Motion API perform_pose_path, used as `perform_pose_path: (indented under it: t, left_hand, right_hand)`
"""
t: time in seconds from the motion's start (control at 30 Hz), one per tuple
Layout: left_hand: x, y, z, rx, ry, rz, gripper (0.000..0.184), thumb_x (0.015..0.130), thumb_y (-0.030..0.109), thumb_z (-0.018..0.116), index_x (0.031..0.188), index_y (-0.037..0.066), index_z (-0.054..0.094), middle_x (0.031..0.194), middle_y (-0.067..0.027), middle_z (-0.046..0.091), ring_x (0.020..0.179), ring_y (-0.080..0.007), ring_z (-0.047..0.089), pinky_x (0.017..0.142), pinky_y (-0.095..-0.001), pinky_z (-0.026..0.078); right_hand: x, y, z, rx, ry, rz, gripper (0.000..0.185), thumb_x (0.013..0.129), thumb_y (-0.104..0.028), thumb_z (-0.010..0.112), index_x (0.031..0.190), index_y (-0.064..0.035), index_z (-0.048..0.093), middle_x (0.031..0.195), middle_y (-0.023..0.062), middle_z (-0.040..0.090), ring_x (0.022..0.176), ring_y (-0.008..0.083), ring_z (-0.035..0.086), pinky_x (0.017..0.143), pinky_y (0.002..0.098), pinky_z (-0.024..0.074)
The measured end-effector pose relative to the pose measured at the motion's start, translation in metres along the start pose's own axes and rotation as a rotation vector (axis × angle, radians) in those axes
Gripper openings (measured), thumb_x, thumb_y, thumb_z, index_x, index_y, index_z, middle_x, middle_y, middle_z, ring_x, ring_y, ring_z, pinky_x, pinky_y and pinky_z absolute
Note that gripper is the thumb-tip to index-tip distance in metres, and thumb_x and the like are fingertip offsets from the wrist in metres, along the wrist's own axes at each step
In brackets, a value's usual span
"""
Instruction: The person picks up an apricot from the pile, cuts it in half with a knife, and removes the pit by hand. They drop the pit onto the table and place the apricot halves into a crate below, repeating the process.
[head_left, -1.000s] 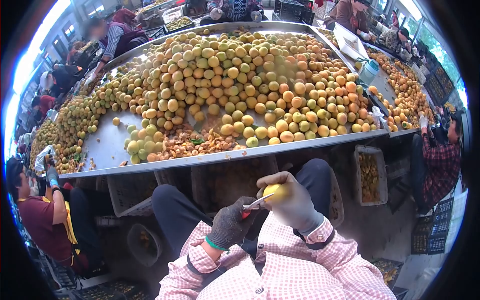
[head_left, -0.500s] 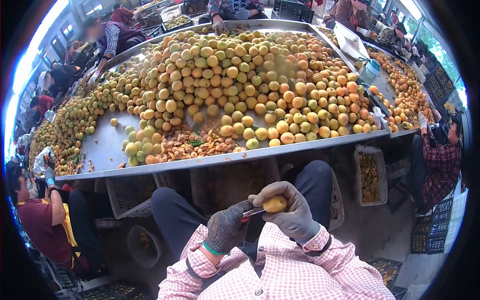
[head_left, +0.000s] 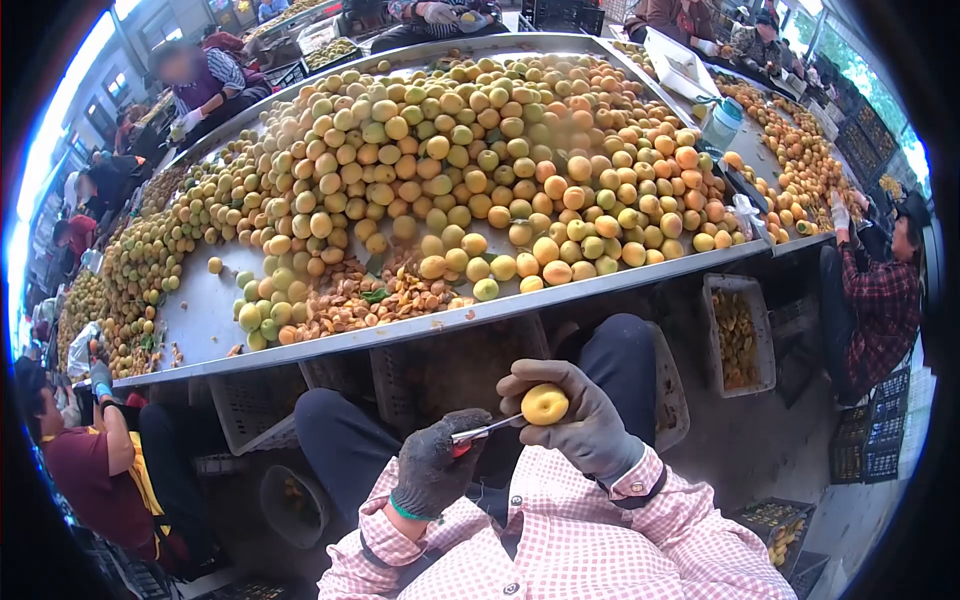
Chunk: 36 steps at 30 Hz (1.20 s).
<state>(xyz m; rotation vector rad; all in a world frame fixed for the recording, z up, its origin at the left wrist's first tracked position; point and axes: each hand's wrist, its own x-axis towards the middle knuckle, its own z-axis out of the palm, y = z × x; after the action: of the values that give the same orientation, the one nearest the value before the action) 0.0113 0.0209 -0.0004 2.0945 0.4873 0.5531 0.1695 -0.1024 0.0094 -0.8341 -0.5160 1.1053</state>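
I have left hand clenched round a knife, right hand cupping a yellow fruit beside the blade, wrists angled inward.

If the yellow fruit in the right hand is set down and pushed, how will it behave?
The yellow fruit would probably roll, being nearly round. It seems light, being small beside the gloved right hand. Its surface looks smooth, so it may slip.
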Motion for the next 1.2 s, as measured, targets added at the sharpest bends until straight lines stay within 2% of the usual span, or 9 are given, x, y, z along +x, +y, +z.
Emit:
perform_pose_path:
  t: [0.27, 0.6, 0.8, 0.87, 1.0, 1.03, 1.07, 1.13, 1.2]
  left_hand:
    - [-0.001, 0.0, 0.009, 0.133, -0.099, -0.006, 0.039, 0.071, 0.004, 0.067, 0.108, 0.01, 0.065, 0.096, -0.0153, 0.067, 0.083, -0.0341, 0.065, 0.07, -0.0374, 0.053]
    - [0.001, 0.006, 0.009, 0.232, -0.088, 0.116, 0.047, 0.07, 0.007, 0.067, 0.116, 0.012, 0.059, 0.093, -0.0146, 0.066, 0.08, -0.0347, 0.064, 0.066, -0.0411, 0.052]
    - [0.01, 0.005, 0.008, 0.267, -0.082, 0.133, 0.044, 0.072, 0.009, 0.067, 0.115, 0.013, 0.06, 0.091, -0.0159, 0.065, 0.079, -0.0342, 0.064, 0.065, -0.0416, 0.052]
    - [0.016, -0.002, 0.009, 0.288, -0.07, 0.112, 0.041, 0.073, 0.009, 0.066, 0.113, 0.013, 0.061, 0.091, -0.0158, 0.065, 0.08, -0.0339, 0.064, 0.065, -0.0415, 0.052]
    - [0.017, 0.003, 0.015, 0.182, 0.013, 0.043, 0.032, 0.075, 0.009, 0.064, 0.107, 0.014, 0.063, 0.091, -0.0148, 0.066, 0.08, -0.034, 0.064, 0.065, -0.0409, 0.052]
    - [0.016, 0.006, 0.017, 0.182, 0.017, 0.041, 0.032, 0.075, 0.009, 0.064, 0.107, 0.014, 0.063, 0.091, -0.0148, 0.066, 0.08, -0.034, 0.064, 0.065, -0.0409, 0.052]
    - [0.015, 0.011, 0.019, 0.177, 0.011, -0.021, 0.031, 0.075, 0.008, 0.064, 0.105, 0.013, 0.064, 0.09, -0.0153, 0.066, 0.081, -0.0343, 0.065, 0.067, -0.0393, 0.052]
    - [0.014, 0.014, 0.019, 0.175, 0.012, -0.082, 0.03, 0.074, 0.007, 0.065, 0.104, 0.011, 0.064, 0.089, -0.0158, 0.066, 0.083, -0.0347, 0.065, 0.068, -0.0378, 0.052]
    - [0.015, 0.013, 0.016, 0.193, 0.06, 0.023, 0.028, 0.075, 0.006, 0.064, 0.102, 0.011, 0.065, 0.089, -0.0147, 0.066, 0.082, -0.0344, 0.065, 0.069, -0.0379, 0.052]
  right_hand:
    - [-0.003, 0.003, 0.006, -0.04, -0.148, -0.072, 0.056, 0.075, 0.011, 0.068, 0.124, -0.0068, 0.047, 0.102, 0.0052, 0.057, 0.109, 0.0163, 0.056, 0.098, 0.0305, 0.0437]
    - [-0.008, 0.011, 0.014, 0.144, -0.075, -0.057, 0.045, 0.076, 0.013, 0.065, 0.115, -0.0058, 0.051, 0.104, 0.0068, 0.059, 0.105, 0.0167, 0.058, 0.098, 0.0313, 0.0437]
    - [-0.002, 0.015, 0.021, -0.055, -0.049, -0.197, 0.04, 0.076, 0.005, 0.07, 0.108, -0.0058, 0.05, 0.108, 0.007, 0.059, 0.102, 0.0165, 0.059, 0.097, 0.031, 0.0449]
    - [0.004, 0.009, 0.027, -0.012, 0.094, -0.086, 0.045, 0.075, 0.007, 0.07, 0.109, -0.0093, 0.047, 0.101, 0.0046, 0.057, 0.107, 0.0195, 0.058, 0.108, 0.0395, 0.0341]
    - [0.013, 0.015, 0.001, -0.454, 0.032, -0.155, 0.054, 0.071, 0.004, 0.075, 0.117, -0.0075, 0.049, 0.109, 0.0064, 0.061, 0.121, 0.0217, 0.05, 0.104, 0.0373, 0.0401]
    - [0.012, 0.017, 0.001, -0.219, -0.006, -0.112, 0.055, 0.079, -0.01, 0.074, 0.125, -0.0047, 0.045, 0.119, 0.0115, 0.056, 0.112, 0.0173, 0.053, 0.089, 0.028, 0.0496]
    - [0.011, 0.016, 0.005, -0.222, -0.011, -0.111, 0.055, 0.079, -0.01, 0.074, 0.125, -0.0047, 0.045, 0.119, 0.0115, 0.056, 0.112, 0.0173, 0.053, 0.089, 0.028, 0.0496]
    - [0.011, 0.014, 0.019, 0.421, -0.073, -0.058, 0.046, 0.085, -0.026, 0.067, 0.122, -0.0085, 0.048, 0.12, 0.0089, 0.06, 0.126, 0.0238, 0.046, 0.1, 0.0332, 0.0419]
    - [0.013, 0.016, 0.02, 0.385, -0.116, -0.092, 0.05, 0.087, -0.038, 0.062, 0.125, -0.0095, 0.047, 0.129, 0.0101, 0.054, 0.126, 0.0251, 0.045, 0.098, 0.0338, 0.0427]
